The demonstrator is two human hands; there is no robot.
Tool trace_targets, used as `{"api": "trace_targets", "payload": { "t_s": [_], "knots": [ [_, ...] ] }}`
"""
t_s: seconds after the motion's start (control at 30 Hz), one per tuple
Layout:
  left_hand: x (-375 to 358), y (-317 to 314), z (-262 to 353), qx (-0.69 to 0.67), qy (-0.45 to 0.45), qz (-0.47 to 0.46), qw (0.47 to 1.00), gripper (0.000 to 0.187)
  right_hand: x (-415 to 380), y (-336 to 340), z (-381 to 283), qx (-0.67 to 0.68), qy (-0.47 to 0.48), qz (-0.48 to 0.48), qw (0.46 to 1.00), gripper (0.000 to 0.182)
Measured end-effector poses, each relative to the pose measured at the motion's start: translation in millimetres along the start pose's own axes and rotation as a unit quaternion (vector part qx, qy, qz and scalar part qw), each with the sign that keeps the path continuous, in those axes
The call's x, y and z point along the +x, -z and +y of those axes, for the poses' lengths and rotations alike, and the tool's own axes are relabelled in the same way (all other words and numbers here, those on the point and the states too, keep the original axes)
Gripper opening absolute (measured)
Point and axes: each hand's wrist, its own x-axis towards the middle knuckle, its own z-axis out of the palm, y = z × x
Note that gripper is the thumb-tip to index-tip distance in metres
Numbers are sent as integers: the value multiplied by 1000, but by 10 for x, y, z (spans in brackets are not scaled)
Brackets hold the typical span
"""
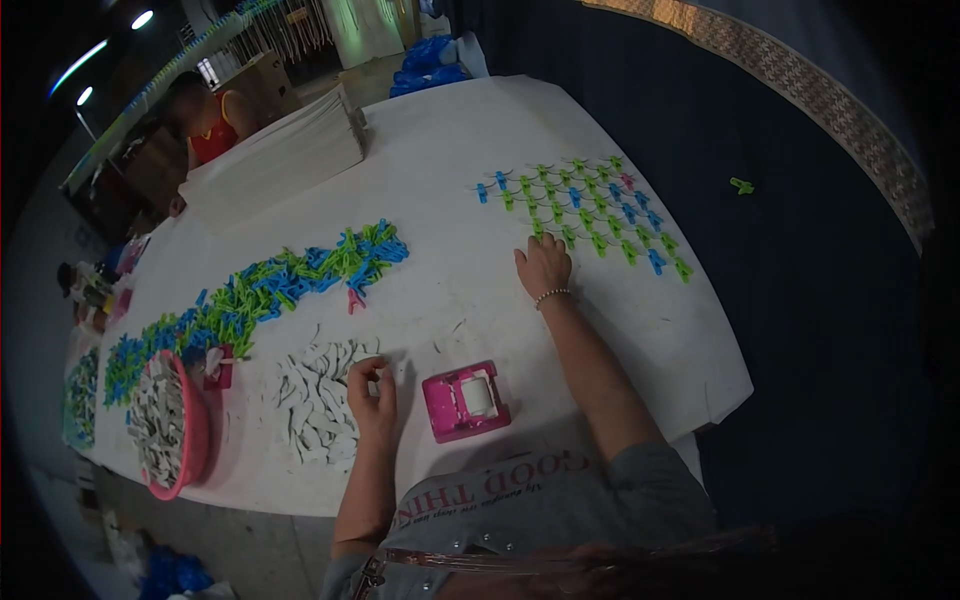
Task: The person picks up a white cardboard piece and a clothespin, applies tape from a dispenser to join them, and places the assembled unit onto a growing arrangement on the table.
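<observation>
My right hand, with a beaded bracelet at the wrist, rests on the white table. Its fingertips touch a green clothespin at the near edge of a spread of green, blue and a few pink clothespins, laid in slanting rows with thin dark strands between them. The thumb stands apart from the fingers. My left hand is curled above the right side of a pile of grey-white strips. Its fingertips are bent together, and whatever they hold is too small to make out. Between my arms sits a pink tray with a white roll.
A long heap of green and blue clothespins crosses the left side. A pink basin of grey-white pieces stands at the table's left edge. Beyond a pale stack is another person in red. One green clothespin lies on dark cloth, right.
</observation>
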Motion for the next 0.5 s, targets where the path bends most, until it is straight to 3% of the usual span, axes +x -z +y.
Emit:
{"api": "trace_targets", "payload": {
  "t_s": [0.2,0.3,0.37,0.43,0.5],
  "knots": [
    [49,60,-71,36,2,39,999,17,17,-38,31,16,9,5,1000,30],
    [100,172,-154,-22,22,81,996,15,14,-42,30,43,5,54,998,32],
    [165,293,-193,-79,34,126,988,13,-8,-46,52,141,9,97,985,32],
    [224,494,-139,-86,38,180,979,13,-20,-67,91,166,15,97,981,30],
    [272,705,-22,-117,73,163,977,12,-55,-30,85,188,40,69,979,25]
  ]
}}
